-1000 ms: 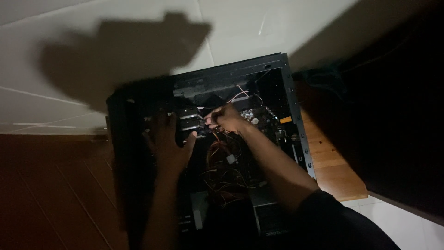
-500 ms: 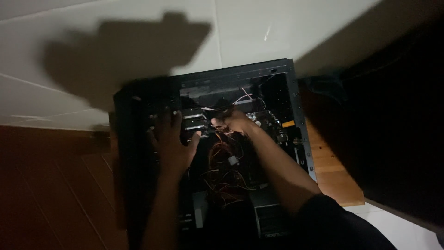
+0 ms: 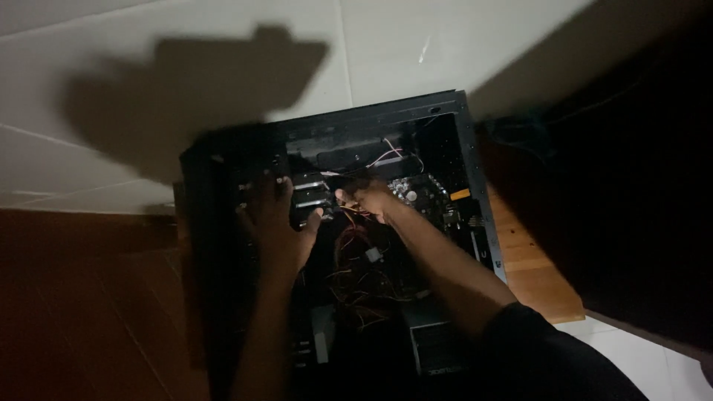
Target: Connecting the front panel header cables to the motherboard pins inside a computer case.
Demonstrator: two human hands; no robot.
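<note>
An open black computer case point(image 3: 464, 160) lies on the floor below me, its inside dim. My left hand point(image 3: 276, 223) rests flat with fingers spread on the drive cage point(image 3: 310, 194) at the case's left side. My right hand point(image 3: 365, 197) is inside the case, fingers pinched on a small dark connector or cable end next to the cage; what exactly it grips is too dark to tell. Red and orange wires point(image 3: 355, 263) tangle under my right forearm. The motherboard point(image 3: 427, 197) shows to the right of that hand.
White floor tiles point(image 3: 223, 30) lie beyond the case, with a large shadow on them. A wooden board point(image 3: 531, 278) sits under the case's right side. Reddish-brown wood floor point(image 3: 82, 297) fills the left. The far right is in darkness.
The view has shifted slightly, so the case sits a little lower and further right. My right hand moved a bit to the right inside the case. My left hand stays on the drive cage.
</note>
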